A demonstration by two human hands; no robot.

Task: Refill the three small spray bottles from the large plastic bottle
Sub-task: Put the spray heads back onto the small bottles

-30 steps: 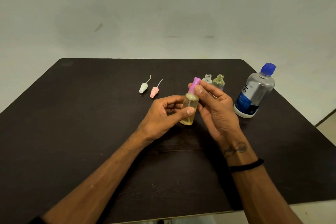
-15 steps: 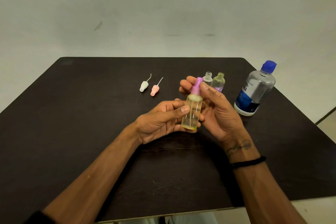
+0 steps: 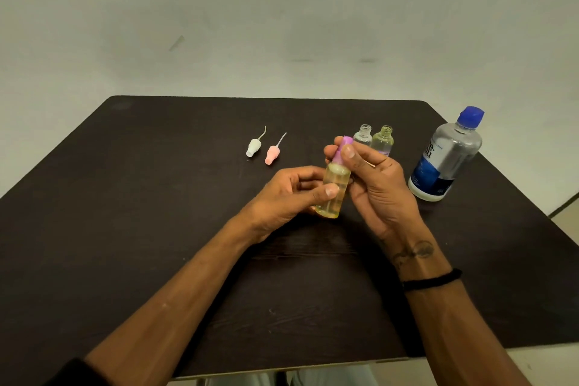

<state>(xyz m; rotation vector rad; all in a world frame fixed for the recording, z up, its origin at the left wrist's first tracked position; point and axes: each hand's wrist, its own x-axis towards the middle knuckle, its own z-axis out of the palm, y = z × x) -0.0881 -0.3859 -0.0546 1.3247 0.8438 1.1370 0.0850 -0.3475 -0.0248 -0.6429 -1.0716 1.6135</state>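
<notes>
while both hands [image 3: 332,188] grip it, the smooth cylindrical bottle [image 3: 333,189] tilts.

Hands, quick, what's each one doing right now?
Left hand: closed around the body of the small yellow spray bottle.
Right hand: pinching that bottle's purple spray top between thumb and fingers.

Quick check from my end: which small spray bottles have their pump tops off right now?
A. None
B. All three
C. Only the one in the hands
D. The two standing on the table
D: the two small bottles stand on the table with bare open necks, and two pump tops lie apart from them, while the held bottle still wears its purple top.
</notes>
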